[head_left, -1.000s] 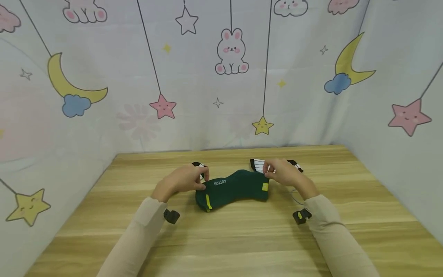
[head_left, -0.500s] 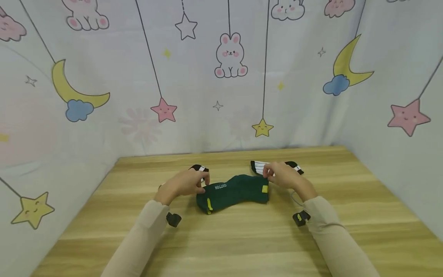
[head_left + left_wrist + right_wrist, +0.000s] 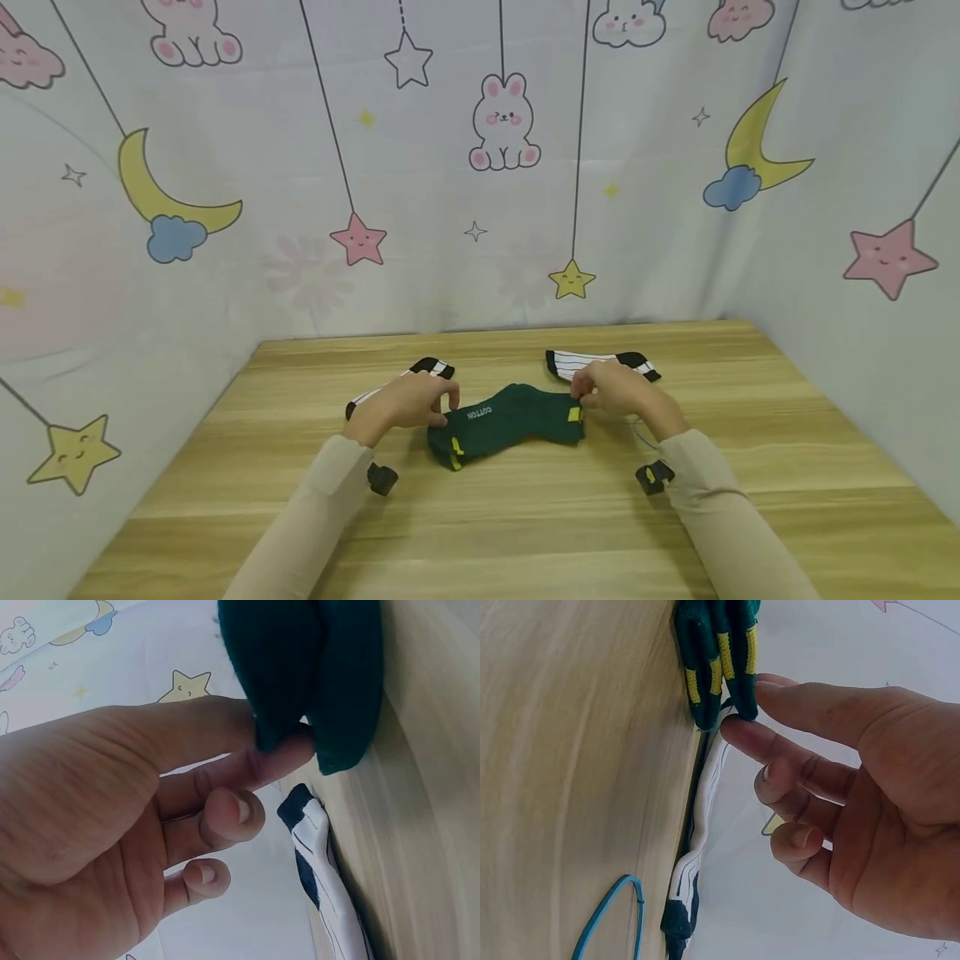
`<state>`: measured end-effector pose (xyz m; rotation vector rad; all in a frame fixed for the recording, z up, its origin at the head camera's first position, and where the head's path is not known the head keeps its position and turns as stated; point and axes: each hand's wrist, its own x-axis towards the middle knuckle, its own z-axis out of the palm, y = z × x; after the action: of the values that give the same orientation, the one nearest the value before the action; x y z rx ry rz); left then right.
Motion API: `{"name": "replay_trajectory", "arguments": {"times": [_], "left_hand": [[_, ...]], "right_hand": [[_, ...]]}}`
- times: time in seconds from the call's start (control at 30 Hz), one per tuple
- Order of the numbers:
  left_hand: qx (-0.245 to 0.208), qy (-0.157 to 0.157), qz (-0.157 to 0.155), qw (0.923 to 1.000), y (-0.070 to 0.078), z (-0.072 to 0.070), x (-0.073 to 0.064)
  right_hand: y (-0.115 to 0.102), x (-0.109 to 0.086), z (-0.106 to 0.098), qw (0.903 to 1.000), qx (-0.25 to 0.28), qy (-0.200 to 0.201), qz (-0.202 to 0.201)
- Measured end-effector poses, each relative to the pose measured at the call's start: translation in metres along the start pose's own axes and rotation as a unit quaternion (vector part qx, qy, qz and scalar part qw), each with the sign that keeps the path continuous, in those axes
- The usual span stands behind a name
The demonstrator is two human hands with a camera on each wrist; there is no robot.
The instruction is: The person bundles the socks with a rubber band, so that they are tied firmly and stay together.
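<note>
Dark green socks (image 3: 517, 417) lie stretched sideways in the middle of the table, layered together, with COTTON lettering and yellow patches. My left hand (image 3: 408, 402) pinches the upper layer at their left end between thumb and index finger. In the left wrist view a second green flap (image 3: 345, 712) hangs beside the pinched one, nearer the table. At the other end, by a yellow patch, my right hand (image 3: 618, 388) pinches the upper layer. Its other fingers (image 3: 799, 844) are loosely curled. The right wrist view shows the stacked edges (image 3: 712, 660) with several yellow strips.
White-and-black striped socks lie behind the hands, one at the left (image 3: 431, 365) and one at the right (image 3: 566, 363). A thin blue loop (image 3: 637, 900) rests on the wooden table (image 3: 487, 533) near the right wrist. A printed curtain (image 3: 420, 167) stands along the back.
The head view has shifted slightly. My left hand has edged right, showing more of the left striped sock. The green socks' middle bunches up a little, and both pinches stay.
</note>
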<state>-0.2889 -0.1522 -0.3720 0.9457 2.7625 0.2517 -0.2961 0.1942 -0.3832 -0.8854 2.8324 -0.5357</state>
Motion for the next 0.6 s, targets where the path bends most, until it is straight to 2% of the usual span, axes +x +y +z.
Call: {"name": "replay_trajectory", "arguments": {"times": [0.43, 0.6], "left_hand": [[0.000, -0.012, 0.001, 0.9999, 0.0011, 0.0029, 0.0028], [0.006, -0.019, -0.008, 0.9998, -0.0005, 0.0036, 0.0020]], "right_hand": [[-0.0028, -0.0045, -0.0054, 0.9999, 0.002, -0.003, -0.012], [-0.0065, -0.0050, -0.0076, 0.9998, 0.006, -0.010, -0.014]]}}
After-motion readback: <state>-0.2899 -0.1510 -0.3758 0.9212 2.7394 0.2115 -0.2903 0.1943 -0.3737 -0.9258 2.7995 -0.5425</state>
